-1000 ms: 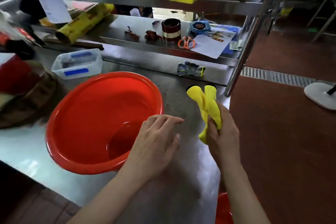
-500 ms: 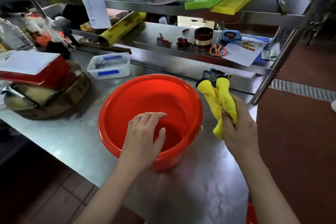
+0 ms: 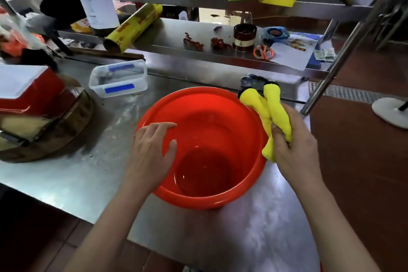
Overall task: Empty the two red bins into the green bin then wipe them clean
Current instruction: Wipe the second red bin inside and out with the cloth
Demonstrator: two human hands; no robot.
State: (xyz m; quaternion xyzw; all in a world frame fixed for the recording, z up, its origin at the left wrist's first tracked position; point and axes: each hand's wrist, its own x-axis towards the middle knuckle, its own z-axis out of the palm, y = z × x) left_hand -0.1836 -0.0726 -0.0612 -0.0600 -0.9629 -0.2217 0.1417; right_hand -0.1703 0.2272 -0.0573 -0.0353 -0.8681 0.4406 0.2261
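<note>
Right hand (image 3: 293,148), bunched yellow cloth (image 3: 273,115)

two bare forearms in view, left hand (image 3: 152,152) and right hand (image 3: 295,150) both ungloved, no sleeves visible up to frame edge, no watch, rings or bands showing on wrists or fingers, nails short and unpainted

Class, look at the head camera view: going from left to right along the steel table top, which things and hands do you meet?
Red box with a white lid → clear plastic container → left hand, resting on the rim → red bin → yellow cloth → right hand, gripping the cloth.
</note>
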